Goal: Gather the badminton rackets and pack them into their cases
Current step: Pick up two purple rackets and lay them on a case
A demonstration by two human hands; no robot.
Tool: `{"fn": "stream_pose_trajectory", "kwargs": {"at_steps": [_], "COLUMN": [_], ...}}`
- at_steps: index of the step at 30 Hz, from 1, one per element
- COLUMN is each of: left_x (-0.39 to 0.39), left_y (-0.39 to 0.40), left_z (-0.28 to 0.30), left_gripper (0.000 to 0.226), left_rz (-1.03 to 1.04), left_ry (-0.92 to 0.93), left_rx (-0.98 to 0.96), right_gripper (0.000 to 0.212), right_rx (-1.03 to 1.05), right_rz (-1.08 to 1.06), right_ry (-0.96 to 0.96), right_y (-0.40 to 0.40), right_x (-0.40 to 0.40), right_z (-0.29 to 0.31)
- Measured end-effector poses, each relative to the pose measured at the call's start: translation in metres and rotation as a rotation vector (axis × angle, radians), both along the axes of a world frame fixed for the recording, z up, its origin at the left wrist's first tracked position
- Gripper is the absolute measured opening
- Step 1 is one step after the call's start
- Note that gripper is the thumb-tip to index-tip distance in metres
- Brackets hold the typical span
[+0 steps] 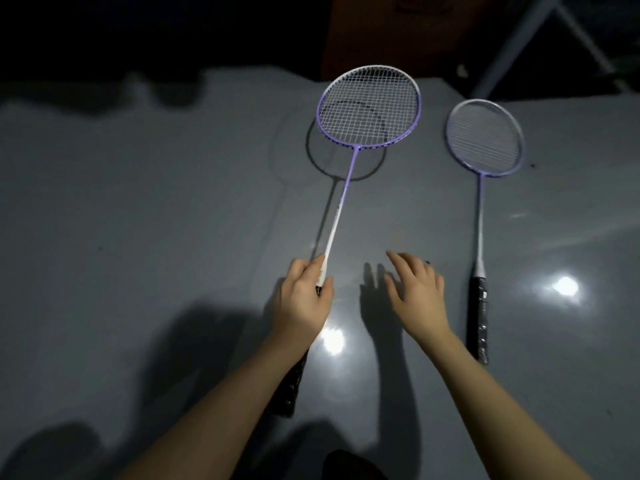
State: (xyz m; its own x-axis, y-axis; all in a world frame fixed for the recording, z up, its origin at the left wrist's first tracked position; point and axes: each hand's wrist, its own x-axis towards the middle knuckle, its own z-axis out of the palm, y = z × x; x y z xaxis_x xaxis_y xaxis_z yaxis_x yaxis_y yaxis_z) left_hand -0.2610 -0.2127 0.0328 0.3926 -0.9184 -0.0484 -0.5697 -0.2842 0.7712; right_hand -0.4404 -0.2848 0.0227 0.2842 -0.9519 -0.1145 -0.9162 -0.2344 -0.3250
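My left hand grips a purple and white badminton racket at the top of its black handle, holding it lifted above the grey floor so that its head casts a shadow underneath. A second purple racket lies flat on the floor to the right, its black handle pointing toward me. My right hand hovers between the two rackets with fingers spread, holding nothing, a little left of the second racket's handle. No racket case is in view.
The glossy grey floor reflects two bright light spots. A dark brown object and pale metal legs stand at the far edge. Shadows of my arms fall on the floor in front of me.
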Motion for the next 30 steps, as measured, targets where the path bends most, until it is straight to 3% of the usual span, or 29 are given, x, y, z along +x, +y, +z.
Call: {"fn": "stream_pose_trajectory", "kwargs": {"at_steps": [3, 7, 17, 21, 26, 30], "left_x": [-0.032, -0.058, -0.057, -0.045, -0.022, 0.000], "left_y": [-0.023, -0.041, -0.047, -0.035, -0.020, 0.005], "left_z": [-0.007, -0.012, -0.012, -0.006, 0.026, 0.101], "left_gripper": [0.040, 0.039, 0.035, 0.035, 0.034, 0.038], "left_rz": [-0.032, -0.061, -0.074, -0.087, -0.076, -0.086], "left_ry": [-0.028, -0.018, 0.001, -0.006, -0.009, 0.024], "left_rx": [0.073, 0.104, 0.064, 0.056, 0.033, -0.022], "right_gripper": [0.060, 0.077, 0.067, 0.061, 0.054, 0.053], "right_rx": [0.075, 0.160, 0.050, 0.038, 0.005, -0.042], "right_rz": [-0.260, -0.486, -0.553, -0.574, -0.582, -0.555], "right_ry": [0.170, 0.209, 0.211, 0.052, -0.083, -0.195], "right_y": [-0.002, 0.005, -0.004, 0.007, 0.021, 0.059], "right_x": [-0.049, -0.078, -0.090, -0.080, -0.056, -0.030], "right_z": [-0.020, -0.044, -0.055, -0.058, -0.007, 0.082]}}
